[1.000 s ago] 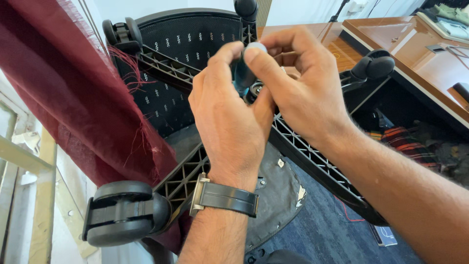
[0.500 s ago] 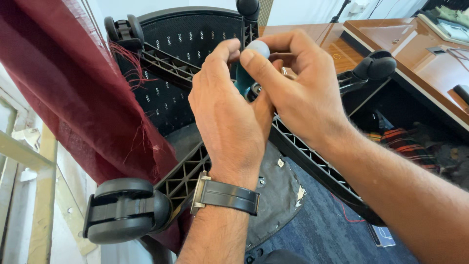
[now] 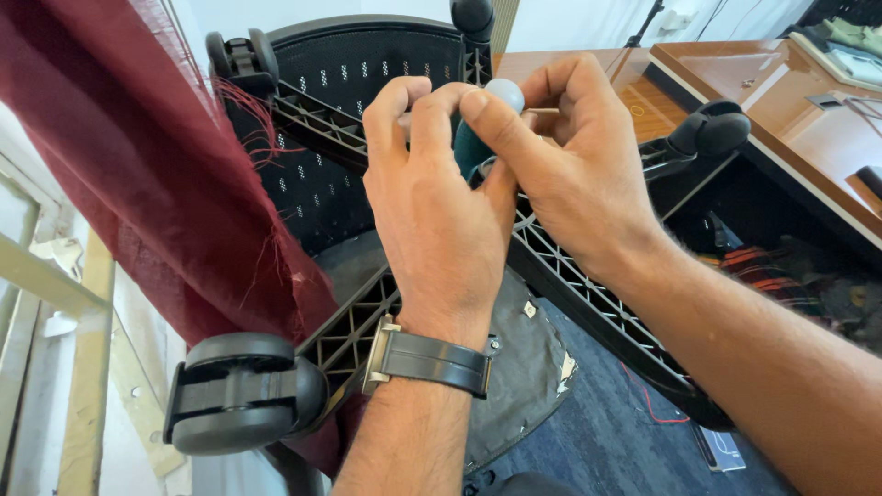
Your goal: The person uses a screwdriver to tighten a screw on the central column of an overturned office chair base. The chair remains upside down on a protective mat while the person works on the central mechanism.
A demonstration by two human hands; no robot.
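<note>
Since half a second ago my hands have barely shifted; both stay bunched over the hub of the upturned chair base [image 3: 588, 294]. My left hand [image 3: 441, 211], with a dark watch [image 3: 427, 358] on its wrist, curls its fingers round a teal-handled tool [image 3: 470, 152], and I see that grip clenched on the handle. My right hand [image 3: 570, 174] closes over the top from the other side, thumb pressed on the tool's pale round cap [image 3: 503, 92], so it is grasping the same tool. The tool stands roughly upright at the middle of the base, mostly hidden by my fingers; I cannot tell what its tip meets.

Black ribbed legs run outward to casters [image 3: 241, 393], one near left, others at the far ends. Red frayed cloth [image 3: 138, 174] hangs at left. A brown desk [image 3: 763, 92] lies at upper right. A small pale card [image 3: 721, 448] lies on the blue floor at the lower right.
</note>
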